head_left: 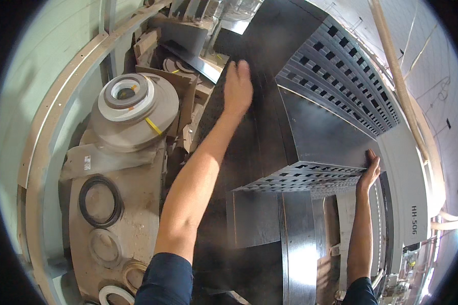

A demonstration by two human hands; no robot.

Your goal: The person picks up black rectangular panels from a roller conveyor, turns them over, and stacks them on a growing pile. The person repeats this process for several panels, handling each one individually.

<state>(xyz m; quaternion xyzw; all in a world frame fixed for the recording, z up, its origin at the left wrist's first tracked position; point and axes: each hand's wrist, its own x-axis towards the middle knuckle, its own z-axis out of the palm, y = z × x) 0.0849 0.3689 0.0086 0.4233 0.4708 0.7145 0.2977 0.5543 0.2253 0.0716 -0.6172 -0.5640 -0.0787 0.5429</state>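
Observation:
A smooth dark panel [331, 129] lies at a slant on a bed with rows of black pads [336, 66]. My right hand [370, 174] is at the panel's right corner, closed on its edge against the white machine. Stretched far forward, my left hand [238, 91] is over the dark stacked boards [249, 132] left of that panel. Its fingers are curled together, and what they hold, if anything, is hidden.
The white machine housing [404, 183] stands at the right, with a ribbed hose [397, 76] above it. Rolls of edge banding [158, 101] are stacked at the left. Below them, a black coil [82, 201] and other rings lie on a dusty board [142, 198].

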